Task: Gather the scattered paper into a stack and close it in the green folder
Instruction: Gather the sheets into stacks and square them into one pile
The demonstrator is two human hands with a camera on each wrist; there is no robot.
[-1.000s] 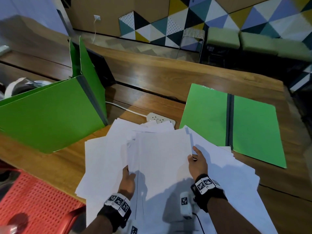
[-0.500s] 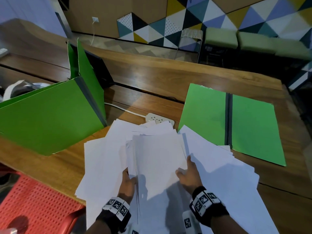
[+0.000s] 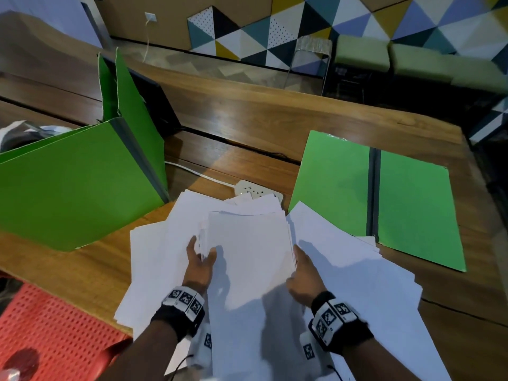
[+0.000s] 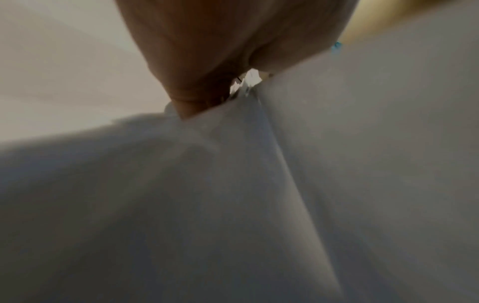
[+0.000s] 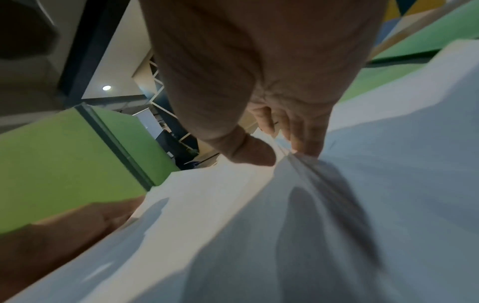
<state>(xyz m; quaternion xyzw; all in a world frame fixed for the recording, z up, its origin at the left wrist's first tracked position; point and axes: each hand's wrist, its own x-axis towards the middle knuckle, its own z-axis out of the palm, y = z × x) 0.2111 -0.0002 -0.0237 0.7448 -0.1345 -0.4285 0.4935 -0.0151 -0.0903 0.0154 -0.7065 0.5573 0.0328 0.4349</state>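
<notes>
Now both hands pinch the paper stack (image 3: 248, 243) between them: left hand (image 3: 199, 264), right hand (image 3: 303, 273).

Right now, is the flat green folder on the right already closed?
No, the flat green folder lies spread open on the wooden table, its grey spine showing.

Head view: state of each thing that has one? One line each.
Flat green folder: open, lying flat, sheets overlapping its near corner.
Standing green folder: open, propped upright.
Centre paper stack: partly squared, gripped both sides.
Loose sheets: still fanned out.
Left hand: pinches stack edge.
Right hand: grips stack edge.
</notes>
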